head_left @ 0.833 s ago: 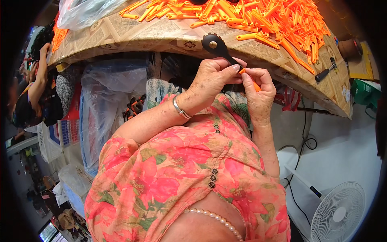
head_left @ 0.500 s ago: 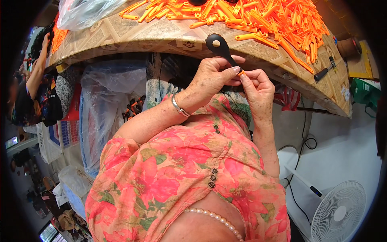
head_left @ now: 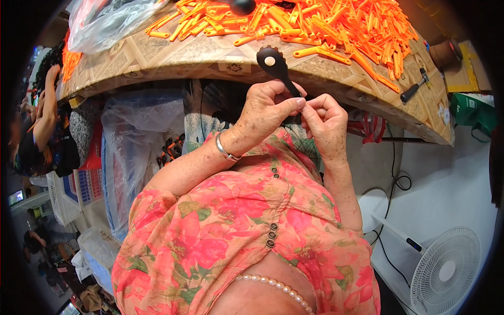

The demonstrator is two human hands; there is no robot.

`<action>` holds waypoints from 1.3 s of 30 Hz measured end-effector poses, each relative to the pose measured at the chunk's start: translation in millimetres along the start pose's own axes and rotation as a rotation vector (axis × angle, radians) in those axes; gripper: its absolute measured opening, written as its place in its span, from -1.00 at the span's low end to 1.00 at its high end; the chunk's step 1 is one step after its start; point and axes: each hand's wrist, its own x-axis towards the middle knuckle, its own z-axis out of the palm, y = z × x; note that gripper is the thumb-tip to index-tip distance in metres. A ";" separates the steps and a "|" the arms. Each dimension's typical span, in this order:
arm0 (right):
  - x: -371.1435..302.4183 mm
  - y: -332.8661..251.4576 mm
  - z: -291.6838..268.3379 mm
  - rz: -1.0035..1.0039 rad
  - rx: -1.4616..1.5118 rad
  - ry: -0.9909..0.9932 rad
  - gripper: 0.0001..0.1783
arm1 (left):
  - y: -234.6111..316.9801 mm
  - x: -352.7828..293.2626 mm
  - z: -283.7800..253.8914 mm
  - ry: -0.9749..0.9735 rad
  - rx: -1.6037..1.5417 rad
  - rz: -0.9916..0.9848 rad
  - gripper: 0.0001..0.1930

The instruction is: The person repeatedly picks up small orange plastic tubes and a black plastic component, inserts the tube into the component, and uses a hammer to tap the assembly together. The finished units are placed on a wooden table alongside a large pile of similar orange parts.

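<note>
A black pasta server (head_left: 272, 63) with a toothed rim and a pale round spot on its head points up and away from me. My left hand (head_left: 269, 105) is closed round its neck, thumb lying along it. Close against the left thumb, my right hand (head_left: 326, 123) is pinched at the lower end of the server. Its fingers hide whatever they grip there. Both hands are in front of the table edge, above my lap. Beyond them, many loose orange handle pieces (head_left: 362, 39) lie heaped on the table (head_left: 210, 65).
A clear plastic bag (head_left: 107, 26) lies at the table's far left. Toward the right end are a small black-handled tool (head_left: 412, 90) and a brown spool (head_left: 445, 54). A white fan (head_left: 446, 270) stands low right. Another person's arm (head_left: 48, 107) shows at left.
The view has shifted slightly. Both hands still hold together at the server's lower end, and the orange bit that showed between my fingers is now hidden.
</note>
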 end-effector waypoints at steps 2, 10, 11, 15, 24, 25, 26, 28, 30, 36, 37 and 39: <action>-0.3 -1.5 1.2 -0.058 -0.013 0.017 -0.87 | 1.3 0.6 2.0 0.013 -0.040 -0.027 -0.78; -0.3 -0.1 -9.6 -0.803 -0.959 0.184 -0.80 | 12.2 0.1 -1.6 -0.062 -0.147 -0.209 -0.73; 2.2 1.7 -9.8 -0.858 -0.946 0.183 -0.81 | 12.8 0.2 -1.8 -0.064 -0.158 -0.226 -0.73; 9.0 7.6 -11.0 -0.946 -0.890 0.148 -0.82 | 6.8 -0.9 0.0 -0.005 -0.220 -0.156 -0.79; 11.4 12.8 -5.9 -0.952 -0.766 0.132 -0.79 | 8.7 -1.4 -5.6 -0.027 -0.142 -0.052 -0.82; 11.3 13.0 -4.4 -0.958 -0.759 0.137 -0.79 | 9.4 -1.2 -6.9 -0.029 -0.129 -0.048 -0.82; 12.0 13.3 -3.9 -0.958 -0.767 0.132 -0.79 | 8.5 -0.6 -8.0 -0.022 -0.138 -0.049 -0.81; 15.6 12.2 -2.9 -0.943 -0.731 0.109 -0.77 | 2.1 3.2 -12.3 -0.023 -0.162 0.006 -0.81; 18.8 7.0 -4.6 -0.914 -0.686 0.102 -0.75 | 2.4 2.7 -15.6 0.012 -0.164 0.018 -0.81; 60.7 -29.4 -55.4 -0.740 -0.891 0.445 -0.78 | 7.7 6.6 -25.5 0.131 -0.211 0.048 -0.79; 74.1 -32.7 -67.1 -0.701 -0.962 0.498 -0.77 | 7.9 7.5 -25.4 0.144 -0.222 0.056 -0.79; 97.7 -34.8 -91.6 -0.713 -1.200 0.574 -0.74 | 8.3 8.0 -24.1 0.138 -0.235 0.039 -0.79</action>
